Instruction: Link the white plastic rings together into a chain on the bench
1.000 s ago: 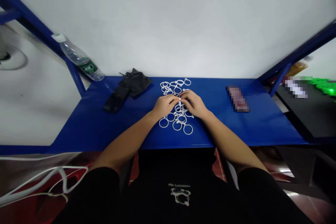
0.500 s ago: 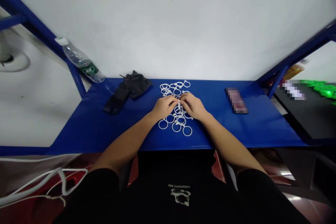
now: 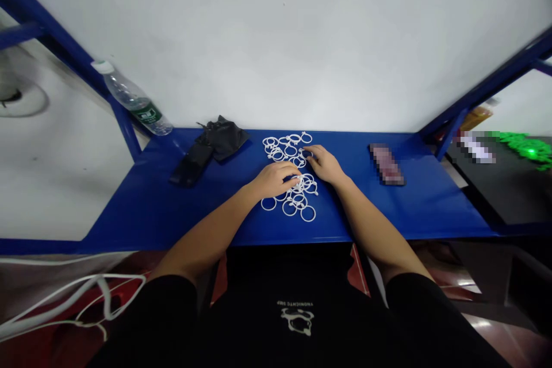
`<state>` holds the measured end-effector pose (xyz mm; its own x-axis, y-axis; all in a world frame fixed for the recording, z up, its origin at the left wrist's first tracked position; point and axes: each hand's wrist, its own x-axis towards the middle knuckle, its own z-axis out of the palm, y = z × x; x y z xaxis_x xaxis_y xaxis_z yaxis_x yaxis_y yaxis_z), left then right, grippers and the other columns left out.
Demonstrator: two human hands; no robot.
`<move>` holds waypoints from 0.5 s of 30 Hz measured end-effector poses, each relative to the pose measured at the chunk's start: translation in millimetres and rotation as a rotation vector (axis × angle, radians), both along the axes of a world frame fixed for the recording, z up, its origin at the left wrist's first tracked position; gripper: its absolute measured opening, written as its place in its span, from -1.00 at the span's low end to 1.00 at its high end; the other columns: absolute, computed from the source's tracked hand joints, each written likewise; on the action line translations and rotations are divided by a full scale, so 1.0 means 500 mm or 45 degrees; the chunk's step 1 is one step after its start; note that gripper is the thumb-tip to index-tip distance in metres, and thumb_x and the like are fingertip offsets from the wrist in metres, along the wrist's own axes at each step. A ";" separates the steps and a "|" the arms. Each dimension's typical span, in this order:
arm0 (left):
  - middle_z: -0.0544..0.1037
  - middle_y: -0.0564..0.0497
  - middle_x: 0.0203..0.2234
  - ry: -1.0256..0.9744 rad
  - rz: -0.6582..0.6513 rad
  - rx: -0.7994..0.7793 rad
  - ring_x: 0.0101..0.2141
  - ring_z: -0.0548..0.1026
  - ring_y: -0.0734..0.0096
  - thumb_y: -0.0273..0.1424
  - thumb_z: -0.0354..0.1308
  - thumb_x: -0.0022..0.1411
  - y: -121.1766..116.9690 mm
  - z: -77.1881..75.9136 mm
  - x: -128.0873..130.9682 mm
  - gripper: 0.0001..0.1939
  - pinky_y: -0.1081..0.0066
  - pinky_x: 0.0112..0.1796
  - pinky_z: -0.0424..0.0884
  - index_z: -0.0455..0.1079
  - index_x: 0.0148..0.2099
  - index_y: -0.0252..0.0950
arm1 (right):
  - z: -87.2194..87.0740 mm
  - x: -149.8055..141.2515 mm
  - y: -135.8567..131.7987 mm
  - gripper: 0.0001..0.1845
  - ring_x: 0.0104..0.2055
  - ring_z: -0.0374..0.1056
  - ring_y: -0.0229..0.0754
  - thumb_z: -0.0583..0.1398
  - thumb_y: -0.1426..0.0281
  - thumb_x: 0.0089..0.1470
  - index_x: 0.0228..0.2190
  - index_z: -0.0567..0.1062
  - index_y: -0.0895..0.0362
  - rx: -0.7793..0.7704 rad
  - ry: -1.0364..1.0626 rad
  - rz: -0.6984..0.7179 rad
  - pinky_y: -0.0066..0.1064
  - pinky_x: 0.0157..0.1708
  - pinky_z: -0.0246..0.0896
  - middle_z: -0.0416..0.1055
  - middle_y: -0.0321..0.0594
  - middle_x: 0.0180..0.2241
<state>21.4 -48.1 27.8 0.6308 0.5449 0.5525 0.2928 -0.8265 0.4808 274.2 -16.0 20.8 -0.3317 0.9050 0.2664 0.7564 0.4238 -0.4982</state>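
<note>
Many white rings with small tabs, like curtain rings, lie in two loose groups on a blue tabletop (image 3: 207, 213). My left hand (image 3: 275, 179) is over the left edge of the nearer rings (image 3: 297, 200). Its thumb and fingers are a little apart, with the fingertips at a ring in that group. My right hand (image 3: 324, 163) is at the right side of the farther rings (image 3: 278, 151). Its fingertips and thumb are apart beside a ring (image 3: 306, 154) there, and whether they touch it is hard to make out.
To the left lie a crumpled black bag (image 3: 222, 138) and a black phone-like object (image 3: 192, 164). A plastic bottle (image 3: 131, 99) leans by the blue frame. A blurred-out flat object (image 3: 387, 164) lies at right. The white wall (image 3: 280, 57) stands behind the table.
My hands, earlier fingertip to fingertip over a white piece, have parted. The left has come down onto the nearer rings; the right has moved up and right to the farther ones.
</note>
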 end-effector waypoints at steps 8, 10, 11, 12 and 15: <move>0.69 -0.07 -0.14 0.105 -0.005 -0.010 -0.14 0.66 0.29 -0.29 0.22 0.50 0.000 -0.006 0.004 -0.76 0.22 -0.04 0.59 0.56 0.12 -0.23 | 0.009 -0.011 -0.003 -0.54 0.00 0.54 0.00 0.18 0.31 0.33 0.21 0.51 0.08 -0.095 -0.044 -0.171 -0.17 0.06 0.44 0.63 -0.09 -0.01; 0.70 -0.05 -0.16 0.107 0.018 -0.009 -0.19 0.66 0.31 -0.30 0.23 0.49 0.001 -0.010 0.003 -0.76 0.23 -0.07 0.59 0.55 0.12 -0.22 | 0.013 -0.009 -0.002 -0.53 -0.06 0.55 0.00 0.22 0.25 0.31 0.20 0.52 0.08 -0.122 -0.059 -0.265 -0.20 -0.01 0.44 0.65 -0.11 -0.07; 0.70 -0.05 -0.16 0.101 0.031 -0.006 -0.20 0.66 0.32 -0.30 0.24 0.49 0.001 -0.011 0.003 -0.77 0.24 -0.08 0.59 0.55 0.12 -0.22 | 0.015 -0.007 -0.002 -0.52 -0.08 0.56 0.01 0.24 0.23 0.31 0.20 0.52 0.08 -0.140 -0.072 -0.306 -0.22 -0.05 0.44 0.66 -0.12 -0.10; 0.70 -0.05 -0.16 0.091 0.042 -0.003 -0.22 0.66 0.33 -0.31 0.23 0.49 0.001 -0.011 0.002 -0.77 0.25 -0.08 0.58 0.55 0.11 -0.23 | 0.018 -0.005 -0.002 -0.51 -0.10 0.56 0.01 0.25 0.20 0.30 0.20 0.52 0.08 -0.160 -0.087 -0.344 -0.23 -0.09 0.43 0.66 -0.13 -0.13; 0.70 -0.04 -0.20 0.070 0.069 -0.009 -0.25 0.65 0.36 -0.32 0.22 0.50 0.002 -0.011 0.001 -0.79 0.29 -0.11 0.57 0.56 0.09 -0.24 | 0.029 0.001 -0.004 -0.53 -0.14 0.56 0.01 0.29 0.16 0.25 0.12 0.57 0.06 -0.231 -0.148 -0.417 -0.28 -0.20 0.39 0.67 -0.15 -0.19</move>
<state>21.7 -47.3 22.1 0.6297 0.5825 0.5140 0.3630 -0.8056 0.4683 274.8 -18.1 35.1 -0.0360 0.9969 0.0700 0.8930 0.0635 -0.4455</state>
